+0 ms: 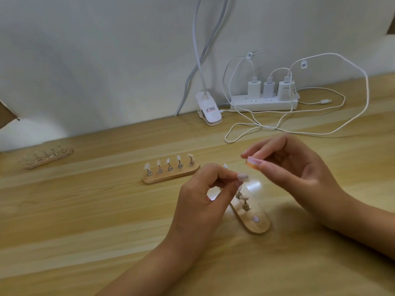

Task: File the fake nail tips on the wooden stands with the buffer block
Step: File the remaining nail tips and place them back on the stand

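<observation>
- The nail tip (pixel 243 177), thin, light and probably springy, is pinched in the left hand's (pixel 205 195) thumb and forefinger; holding it low by its base looks safest.
- The buffer block (pixel 253 163), small and soft-looking, is at its 1 o'clock, gripped by the right hand (pixel 299 167).
- The wooden stand (pixel 258 228) lies at 6 o'clock, and a full stand (pixel 166 179) at 9 o'clock.

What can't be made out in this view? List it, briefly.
Head view only:
Near stand: far end hidden behind the left hand.
Far-left stand: blurred, tips indistinct.
Buffer block: mostly covered by the right hand.
Lamp neck: cut off by the top edge.
</observation>
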A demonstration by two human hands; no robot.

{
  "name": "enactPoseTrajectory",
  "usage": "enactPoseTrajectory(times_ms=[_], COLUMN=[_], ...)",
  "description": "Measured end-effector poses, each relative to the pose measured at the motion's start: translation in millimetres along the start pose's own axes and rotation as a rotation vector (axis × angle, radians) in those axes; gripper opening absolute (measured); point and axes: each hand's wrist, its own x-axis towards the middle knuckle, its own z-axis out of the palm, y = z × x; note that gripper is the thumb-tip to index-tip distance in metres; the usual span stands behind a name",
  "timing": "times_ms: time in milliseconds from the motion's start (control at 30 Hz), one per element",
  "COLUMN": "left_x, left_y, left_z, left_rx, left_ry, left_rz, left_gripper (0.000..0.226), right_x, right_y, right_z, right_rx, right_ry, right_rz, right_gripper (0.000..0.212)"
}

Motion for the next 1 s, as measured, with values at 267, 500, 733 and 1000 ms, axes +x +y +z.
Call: enactPoseTrajectory(times_ms=[267,500,733,1000], left_x=[0.3,0.4,0.4,0.5], left_y=[1.5,-0.5,-2.4,-2.3], left_z=[-0.2,-0.6,-0.8,-0.7], left_rx=[-0.003,-0.003,-0.007,-0.002], left_ry=[0.009,0.013,0.02,0.012], left_rz=[0.024,0.022,0.011,0.009], left_gripper=[0.005,0.01,0.007,0.009], right_x=[1.6,2.1,-2.4,-2.7], right_y=[-3.4,-1.5,3.0,4.6], right_z=[-1.7,-2.1,1.8,3.4], right_rx=[0.074,0.043,-0.015,-0.032], right_ry=[-0.016,0.029,-0.049,-0.055], right_rz=[0.123,0.121,0.04,-0.028], right_gripper=[0.019,0.021,0.015,0.021])
